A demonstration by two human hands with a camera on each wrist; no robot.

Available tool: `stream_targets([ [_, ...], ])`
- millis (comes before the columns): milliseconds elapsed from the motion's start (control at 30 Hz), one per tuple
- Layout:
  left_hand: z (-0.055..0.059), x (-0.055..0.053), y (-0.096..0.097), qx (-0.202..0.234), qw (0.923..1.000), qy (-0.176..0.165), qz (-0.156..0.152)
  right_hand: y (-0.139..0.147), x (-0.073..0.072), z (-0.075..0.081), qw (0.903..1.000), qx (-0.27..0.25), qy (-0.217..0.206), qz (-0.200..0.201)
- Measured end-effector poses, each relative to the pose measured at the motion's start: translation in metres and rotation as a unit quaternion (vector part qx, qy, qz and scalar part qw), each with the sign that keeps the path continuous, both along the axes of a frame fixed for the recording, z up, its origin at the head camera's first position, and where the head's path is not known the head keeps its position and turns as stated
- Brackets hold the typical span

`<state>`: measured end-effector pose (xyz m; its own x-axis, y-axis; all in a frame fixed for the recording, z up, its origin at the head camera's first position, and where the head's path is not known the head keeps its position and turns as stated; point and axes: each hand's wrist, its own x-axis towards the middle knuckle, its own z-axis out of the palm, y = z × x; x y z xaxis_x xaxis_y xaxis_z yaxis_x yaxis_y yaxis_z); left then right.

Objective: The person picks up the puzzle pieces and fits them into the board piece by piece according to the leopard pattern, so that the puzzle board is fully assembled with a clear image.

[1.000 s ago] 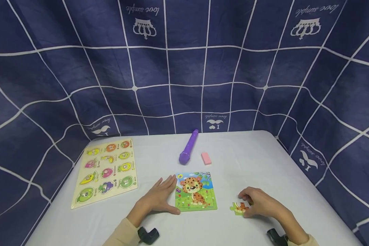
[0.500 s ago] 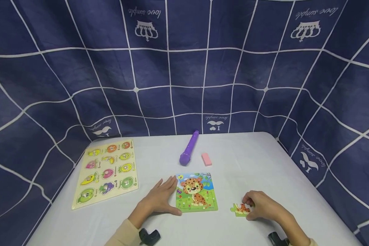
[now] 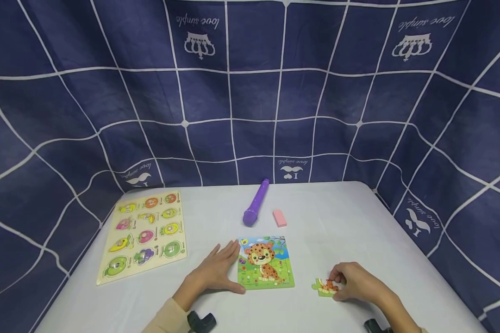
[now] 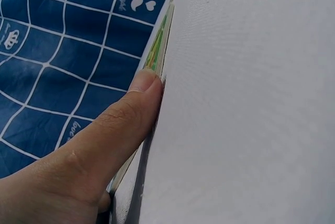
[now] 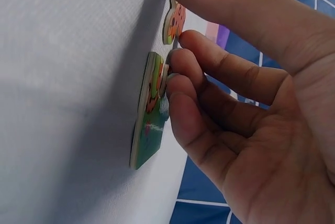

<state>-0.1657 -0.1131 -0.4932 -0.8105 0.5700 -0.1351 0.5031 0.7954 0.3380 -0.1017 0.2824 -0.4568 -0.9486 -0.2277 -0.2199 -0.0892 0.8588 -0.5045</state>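
Observation:
A square leopard puzzle (image 3: 265, 262) lies flat in the head view. My left hand (image 3: 216, 268) rests at its left side with fingers spread, fingertips at the left edge and thumb at the lower left corner. To the right, my right hand (image 3: 360, 282) pinches a loose puzzle piece (image 3: 326, 287) with orange spots and a green tab, low at the table. In the right wrist view, that spotted piece (image 5: 175, 22) shows between thumb and index finger. A second, green puzzle piece (image 5: 149, 124) lies below the curled fingers; the hand hides it in the head view.
A fruit peg board (image 3: 143, 236) lies at the left of the white table (image 3: 337, 222). Behind the leopard puzzle are a purple toy microphone (image 3: 256, 203) and a pink block (image 3: 279, 218). A blue checked curtain (image 3: 250, 92) surrounds the table's back and sides.
My right index finger has drawn in toward the thumb at the loose piece. My left hand has stayed in place at the puzzle. The head view has shifted slightly.

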Motion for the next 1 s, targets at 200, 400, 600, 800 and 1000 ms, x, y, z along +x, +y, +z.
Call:
stream_targets([
  [200, -0.0014, 0.0004, -0.0004, 0.003, 1.0000, 0.007, -0.002, 0.0002, 0.0014, -0.0004, 0.9997, -0.023, -0.004, -0.001],
  [400, -0.0018, 0.0009, -0.0004, 0.005, 1.0000, 0.003, -0.002, -0.0008, 0.0018, -0.0008, 0.9996, -0.028, -0.003, -0.008],
  [600, -0.0025, 0.0007, -0.0001, 0.003, 1.0000, 0.004, -0.001, 0.0024, 0.0018, -0.0008, 0.9996, -0.025, 0.013, 0.009],
  [800, -0.0029, 0.0003, -0.0009, 0.005, 1.0000, 0.005, -0.004, 0.0073, 0.0009, 0.0028, 0.9984, -0.045, 0.022, 0.026],
  [1000, -0.0016, 0.0007, -0.0009, 0.012, 0.9999, 0.001, -0.004, 0.0065, -0.0010, 0.0036, 0.9975, -0.058, 0.022, 0.033],
])
